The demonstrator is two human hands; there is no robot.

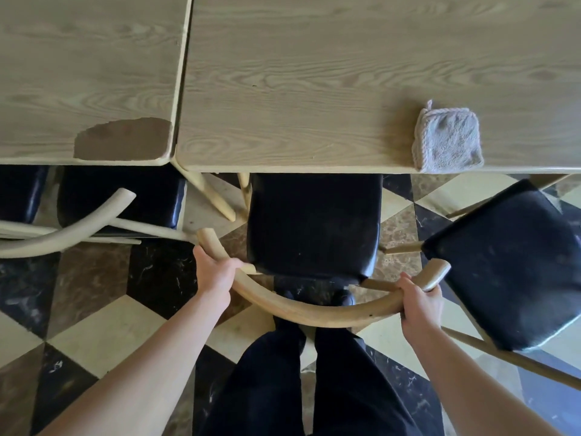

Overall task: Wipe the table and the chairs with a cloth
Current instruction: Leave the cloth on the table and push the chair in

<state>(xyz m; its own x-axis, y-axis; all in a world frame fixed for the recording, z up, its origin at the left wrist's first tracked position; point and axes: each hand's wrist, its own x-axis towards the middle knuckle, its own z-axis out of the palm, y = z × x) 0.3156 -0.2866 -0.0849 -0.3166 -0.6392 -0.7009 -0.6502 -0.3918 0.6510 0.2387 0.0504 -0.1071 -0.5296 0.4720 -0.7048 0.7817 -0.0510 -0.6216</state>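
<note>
Hands, left hand (217,272) and right hand (419,306), grip chair (314,313) backrest ends. Chair looks stiff, fairly light. Cloth (448,141) beyond chair: soft, pinchable anywhere.

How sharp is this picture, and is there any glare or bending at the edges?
Head view: mostly sharp, the cloth and table grain crisp; wide-angle bending bows the table's near edge; soft daylight sheen on the right chair seat; both hands on the curved chair back are clear, unblurred.

Both hands, left hand (217,272) and right hand (419,305), grip the chair (314,221) by its curved backrest; the folded cloth (448,141) sits at the table (314,73) front edge.
</note>
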